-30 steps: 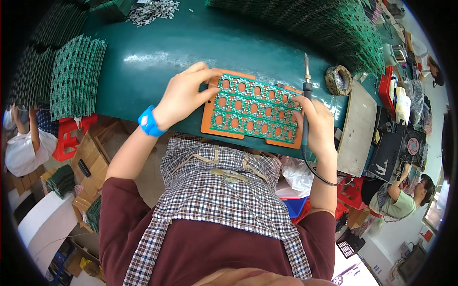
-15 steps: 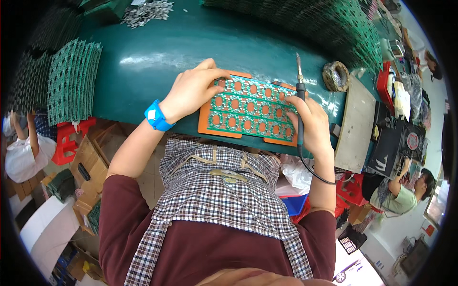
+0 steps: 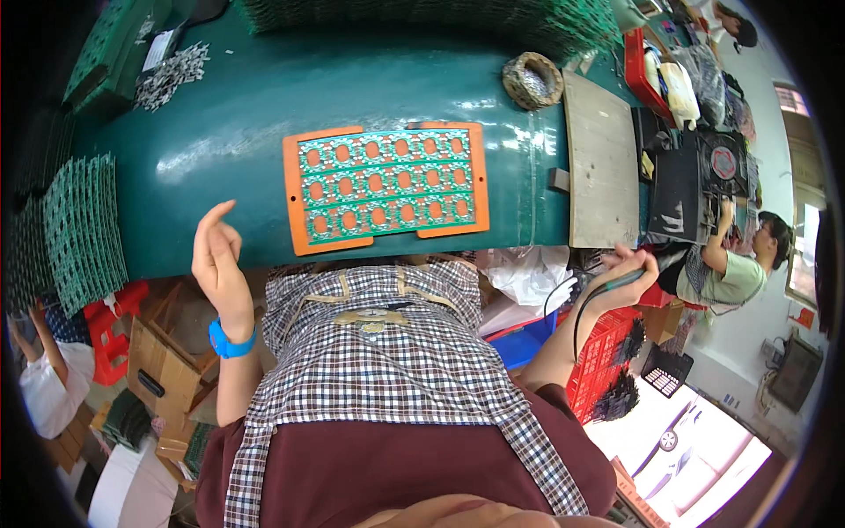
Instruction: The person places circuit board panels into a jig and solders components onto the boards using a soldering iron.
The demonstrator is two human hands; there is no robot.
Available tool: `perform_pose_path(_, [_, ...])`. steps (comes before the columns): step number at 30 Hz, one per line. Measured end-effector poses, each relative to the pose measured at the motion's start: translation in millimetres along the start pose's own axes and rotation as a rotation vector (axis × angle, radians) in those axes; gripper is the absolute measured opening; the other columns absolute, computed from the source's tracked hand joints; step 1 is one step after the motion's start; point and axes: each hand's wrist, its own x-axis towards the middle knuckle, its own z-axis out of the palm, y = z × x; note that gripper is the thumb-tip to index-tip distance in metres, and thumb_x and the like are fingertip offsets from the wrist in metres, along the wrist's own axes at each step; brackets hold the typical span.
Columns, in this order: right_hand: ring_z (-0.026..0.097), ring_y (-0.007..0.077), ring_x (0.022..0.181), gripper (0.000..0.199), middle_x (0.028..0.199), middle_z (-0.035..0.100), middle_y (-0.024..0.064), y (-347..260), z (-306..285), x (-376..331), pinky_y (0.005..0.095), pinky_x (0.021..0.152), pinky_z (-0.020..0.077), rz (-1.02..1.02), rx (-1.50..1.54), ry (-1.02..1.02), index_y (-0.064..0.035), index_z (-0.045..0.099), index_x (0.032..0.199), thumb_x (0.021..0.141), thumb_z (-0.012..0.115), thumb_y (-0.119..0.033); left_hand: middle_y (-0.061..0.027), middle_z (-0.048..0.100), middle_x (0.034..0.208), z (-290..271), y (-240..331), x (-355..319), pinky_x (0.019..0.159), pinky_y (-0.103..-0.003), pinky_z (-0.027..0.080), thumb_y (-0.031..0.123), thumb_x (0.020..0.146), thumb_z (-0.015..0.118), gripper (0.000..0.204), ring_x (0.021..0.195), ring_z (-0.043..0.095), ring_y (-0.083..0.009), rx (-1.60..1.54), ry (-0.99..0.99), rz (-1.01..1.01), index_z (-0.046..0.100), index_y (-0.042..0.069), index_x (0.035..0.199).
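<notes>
An orange-framed panel of green circuit boards [image 3: 387,185] lies flat on the dark green table [image 3: 264,97], with no hand on it. My left hand [image 3: 217,255] is raised off the table's near edge at the left, fingers loosely curled, holding nothing; a blue wristband sits on that wrist. My right hand [image 3: 627,275] is pulled back below the table's right end and grips a soldering iron [image 3: 607,283] whose black cord loops down beside my forearm.
A coil of solder wire [image 3: 532,79] and a grey board [image 3: 602,158] sit at the table's right. Stacks of green circuit panels [image 3: 81,229] lie at the left and along the far edge. Another person [image 3: 735,264] works at the right. Red crates stand below.
Both hands have left the panel. My left hand lifted away to the left, and my right hand drew the soldering iron back off the table to the right.
</notes>
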Motion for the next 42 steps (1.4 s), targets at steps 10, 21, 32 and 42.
perform_pose_path(10, [0.048,0.0254,0.095,0.042,0.103,0.048,0.0171,115.2,38.6,11.2,0.0395,0.079,0.0452,0.145,0.048,0.322,0.0022,0.046,0.099,0.077,0.072,-0.022,0.0041,0.045,0.066,23.2,4.2,0.5,0.047,-0.018,0.02,0.023,0.102,0.036,0.036,0.053,0.028,0.0001,-0.078,0.002,-0.072,0.053,-0.002,0.122])
perform_pose_path(21, [0.05,0.0173,0.09,0.018,0.093,0.05,0.0048,-29.8,-33.2,-5.2,0.0317,0.082,0.0439,0.094,0.369,-0.168,-0.0056,0.048,0.095,0.083,0.06,-0.003,-0.0022,0.06,0.092,28.1,12.1,21.2,0.046,-0.018,0.021,0.031,0.102,0.032,0.044,0.054,0.031,0.0009,-0.113,-0.158,-0.041,0.05,0.0,0.127])
perform_pose_path(32, [0.057,0.0443,0.099,0.02,0.114,0.058,0.024,-59.4,103.9,-59.3,0.0457,0.076,0.0483,-0.456,-0.097,-0.935,-0.0063,0.049,0.107,0.089,0.056,-0.009,-0.0247,0.063,0.076,46.3,1.4,13.8,0.063,-0.052,0.047,0.02,0.098,0.038,0.041,0.07,0.06,-0.0446,0.796,-0.186,-0.14,0.036,0.002,0.134])
perform_pose_path(42, [0.06,0.0397,0.088,0.018,0.101,0.06,0.019,-53.3,100.2,-64.1,0.0422,0.071,0.0488,-0.446,-0.058,-0.909,-0.0076,0.051,0.103,0.087,0.059,-0.011,-0.0235,0.062,0.074,36.6,-4.2,16.9,0.062,-0.052,0.044,0.023,0.098,0.038,0.041,0.071,0.059,-0.0439,0.835,-0.19,-0.106,0.039,0.003,0.134])
